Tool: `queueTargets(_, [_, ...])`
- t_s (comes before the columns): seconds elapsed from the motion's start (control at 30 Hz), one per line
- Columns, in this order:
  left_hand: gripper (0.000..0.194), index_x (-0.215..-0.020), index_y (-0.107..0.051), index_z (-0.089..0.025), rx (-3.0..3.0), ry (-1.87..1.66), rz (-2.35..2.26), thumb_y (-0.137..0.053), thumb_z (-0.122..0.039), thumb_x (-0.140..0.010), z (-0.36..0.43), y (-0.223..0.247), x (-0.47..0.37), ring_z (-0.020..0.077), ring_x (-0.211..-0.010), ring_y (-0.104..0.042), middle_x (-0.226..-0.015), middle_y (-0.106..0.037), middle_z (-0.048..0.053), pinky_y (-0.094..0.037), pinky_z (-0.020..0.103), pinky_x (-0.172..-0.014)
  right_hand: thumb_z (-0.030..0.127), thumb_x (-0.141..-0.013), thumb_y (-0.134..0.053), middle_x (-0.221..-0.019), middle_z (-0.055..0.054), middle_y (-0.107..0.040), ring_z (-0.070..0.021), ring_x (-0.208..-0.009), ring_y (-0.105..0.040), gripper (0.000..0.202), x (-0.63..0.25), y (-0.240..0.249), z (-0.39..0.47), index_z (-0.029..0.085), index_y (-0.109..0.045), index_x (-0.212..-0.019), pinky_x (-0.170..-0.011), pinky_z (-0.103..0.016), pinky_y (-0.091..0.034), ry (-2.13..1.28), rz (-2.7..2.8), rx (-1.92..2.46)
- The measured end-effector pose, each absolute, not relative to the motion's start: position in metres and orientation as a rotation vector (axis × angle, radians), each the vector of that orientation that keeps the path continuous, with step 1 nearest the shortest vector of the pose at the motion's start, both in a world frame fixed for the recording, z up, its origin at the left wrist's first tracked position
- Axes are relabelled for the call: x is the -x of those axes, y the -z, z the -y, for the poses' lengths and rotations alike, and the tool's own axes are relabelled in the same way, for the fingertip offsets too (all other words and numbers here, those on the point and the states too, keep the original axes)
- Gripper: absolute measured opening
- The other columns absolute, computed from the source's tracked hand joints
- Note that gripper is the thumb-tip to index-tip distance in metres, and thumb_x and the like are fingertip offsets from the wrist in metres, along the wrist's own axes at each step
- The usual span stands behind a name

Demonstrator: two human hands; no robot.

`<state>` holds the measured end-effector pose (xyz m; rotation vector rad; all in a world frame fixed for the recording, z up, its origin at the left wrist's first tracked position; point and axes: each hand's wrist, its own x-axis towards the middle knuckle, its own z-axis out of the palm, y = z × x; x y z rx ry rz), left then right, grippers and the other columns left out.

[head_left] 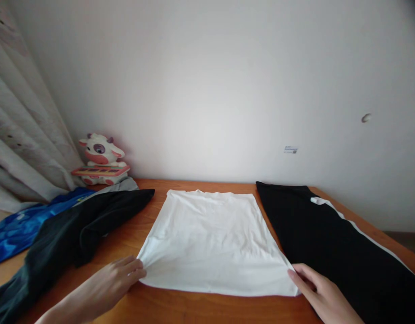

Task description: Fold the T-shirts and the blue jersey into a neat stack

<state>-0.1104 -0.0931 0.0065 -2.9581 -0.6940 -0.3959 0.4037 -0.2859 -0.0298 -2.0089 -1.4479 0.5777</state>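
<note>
Head view: a white cloth lies spread on the wooden table, between the dark garment on the left and the black garment on the right. The left hand is at its near left corner, fingers drawn close together and pinching the edge, though the thumb is too hidden to place exactly. The right hand has thumb and forefinger closed on the side edge, just above the near right corner; its other fingers curl beneath and cannot be made out well. The near edge runs fairly straight between the hands, while soft wrinkles cross the middle and right side and the far edge is slightly uneven. The step in hand looks like drawing out and squaring the near end. From this position, a further move calls for an even hold on both sides, with light outward tension so that the wrinkles ease without the cloth skewing. Beyond the dark garment lie a blue printed cloth and a piece of grey fabric, with a cow-shaped toy keyboard near the wall. A white strip runs along the black garment's right side.
</note>
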Motion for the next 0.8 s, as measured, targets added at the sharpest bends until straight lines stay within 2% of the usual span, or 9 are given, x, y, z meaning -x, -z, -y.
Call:
queueTargets(0.13, [0.042,-0.105,-0.071,-0.026,2.956,0.442,0.742,-0.042,-0.002,-0.089,0.092,-0.001,0.11,0.016,-0.091,-0.07,-0.1,-0.076,0.003,-0.057,0.024,-0.085,0.064,-0.086,-0.053,-0.075,-0.001,-0.07,-0.0188,-0.066,-0.065,0.043,-0.403,0.031,0.295,0.025,-0.069,-0.091,-0.064,-0.024,-0.052,-0.598,1.464,2.031])
queueTargets(0.2, [0.046,-0.108,-0.072,-0.026,2.895,0.483,0.755,-0.041,-0.001,-0.085,0.091,0.003,0.113,0.0173,-0.095,-0.07,-0.103,-0.076,0.003,-0.056,0.026,-0.088,0.058,-0.082,-0.057,-0.075,-0.001,-0.07,-0.0178,-0.063,-0.064,0.036,-0.4,0.031,0.298,0.024,-0.069,-0.085,-0.062,-0.024,-0.052,-0.536,1.498,2.064])
queueTargets(0.33, [0.036,-0.1,-0.072,-0.025,2.856,0.521,0.698,-0.042,-0.007,-0.092,0.087,0.006,0.115,0.0156,-0.086,-0.071,-0.096,-0.076,0.002,-0.056,0.024,-0.081,0.051,-0.08,-0.053,-0.076,-0.002,-0.072,-0.0173,-0.059,-0.063,0.031,-0.398,0.029,0.301,0.025,-0.069,-0.076,-0.062,-0.026,-0.052,-0.421,1.465,2.069])
queueTargets(0.53, [0.02,-0.097,-0.07,-0.023,2.68,0.793,0.777,-0.05,-0.019,-0.096,0.084,-0.005,0.112,0.0161,-0.087,-0.071,-0.096,-0.074,0.003,-0.056,0.024,-0.081,0.06,-0.077,-0.06,-0.08,-0.005,-0.075,-0.0198,-0.063,-0.066,0.037,-0.404,0.031,0.3,0.025,-0.07,-0.084,-0.064,-0.028,-0.055,-0.353,1.201,1.965])
queueTargets(0.63, [0.014,-0.097,-0.068,-0.023,2.63,0.892,0.816,-0.055,-0.025,-0.095,0.085,-0.017,0.107,0.0162,-0.087,-0.071,-0.096,-0.073,0.003,-0.056,0.024,-0.081,0.064,-0.073,-0.067,-0.074,-0.004,-0.071,-0.0209,-0.067,-0.066,0.043,-0.397,0.025,0.297,0.023,-0.07,-0.087,-0.059,-0.027,-0.054,-0.476,0.988,1.834])
queueTargets(0.73, [0.012,-0.095,-0.067,-0.024,2.573,0.978,0.835,-0.055,-0.027,-0.095,0.083,-0.026,0.103,0.0158,-0.085,-0.072,-0.094,-0.073,0.001,-0.056,0.024,-0.08,0.064,-0.069,-0.075,-0.071,-0.003,-0.065,-0.0183,-0.063,-0.059,0.05,-0.387,0.015,0.292,0.021,-0.07,-0.093,-0.044,-0.024,-0.043,-0.684,0.765,1.653])
queueTargets(0.8, [0.013,-0.094,-0.067,-0.024,2.529,1.026,0.85,-0.055,-0.027,-0.094,0.08,-0.029,0.102,0.0155,-0.083,-0.072,-0.092,-0.074,0.001,-0.057,0.023,-0.079,0.063,-0.066,-0.078,-0.074,-0.002,-0.064,-0.0166,-0.064,-0.055,0.051,-0.385,0.011,0.287,0.021,-0.07,-0.093,-0.045,-0.023,-0.042,-0.743,0.68,1.532])
